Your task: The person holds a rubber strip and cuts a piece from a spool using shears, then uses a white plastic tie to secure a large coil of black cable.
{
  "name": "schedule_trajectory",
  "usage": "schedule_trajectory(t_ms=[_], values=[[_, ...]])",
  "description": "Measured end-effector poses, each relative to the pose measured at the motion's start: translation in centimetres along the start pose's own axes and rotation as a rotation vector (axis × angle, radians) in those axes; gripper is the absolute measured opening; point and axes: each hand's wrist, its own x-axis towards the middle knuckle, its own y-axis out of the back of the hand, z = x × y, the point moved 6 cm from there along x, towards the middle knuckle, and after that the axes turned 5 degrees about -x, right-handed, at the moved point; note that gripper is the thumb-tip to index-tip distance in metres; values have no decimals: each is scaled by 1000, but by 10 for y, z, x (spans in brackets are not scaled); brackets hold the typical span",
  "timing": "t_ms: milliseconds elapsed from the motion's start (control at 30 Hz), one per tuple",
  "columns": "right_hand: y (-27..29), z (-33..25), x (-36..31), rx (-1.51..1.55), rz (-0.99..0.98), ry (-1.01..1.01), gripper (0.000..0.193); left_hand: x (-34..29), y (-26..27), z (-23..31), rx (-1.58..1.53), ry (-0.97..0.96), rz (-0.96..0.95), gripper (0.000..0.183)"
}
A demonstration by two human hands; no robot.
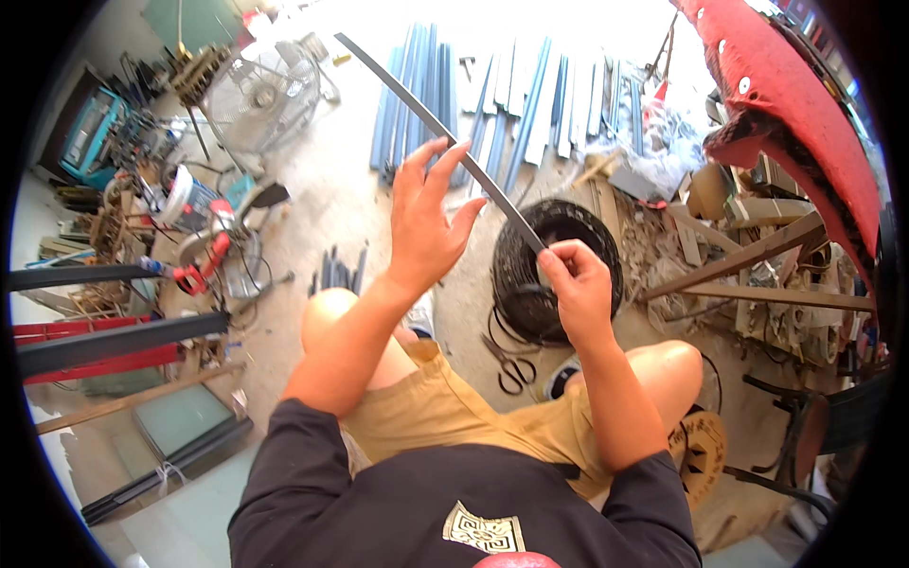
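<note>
A long thin dark metal strip point(407, 90) runs from the upper left down to my right hand point(576, 289), which pinches its near end. My left hand point(426, 220) is raised with fingers spread, its fingertips touching the middle of the strip from below. I sit with bare knees and tan shorts above the floor. Under my right hand lies a coil of black wire point(530, 284), and a pair of black scissors point(509, 364) rests on the floor between my knees.
Several blue-grey metal profiles point(492, 85) lie on the floor ahead. A standing fan point(263, 95) and a chop saw point(213, 251) are to the left, dark bars point(114, 339) at the far left. Wood scraps point(748, 256) and a red object point(786, 104) fill the right.
</note>
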Motion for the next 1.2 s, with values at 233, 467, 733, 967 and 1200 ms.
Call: schedule_trajectory(t_ms=[233,467,733,967,1200], values=[[-29,-6,-10,242,-109,-1,11,-8,-38,-8,-817,523,-339,64],[-36,-8,-9,180,-165,-36,15,-4,-41,12,-997,680,-405,42],[-32,3,-3,72,-209,-107,17,2,-20,-31,-983,702,-170,38],[-35,8,-2,142,-203,-50,13,-10,-22,-45,-1065,755,-202,28],[-39,0,8,114,-210,-17,10,-23,-32,-45,-1301,790,-250,21]])
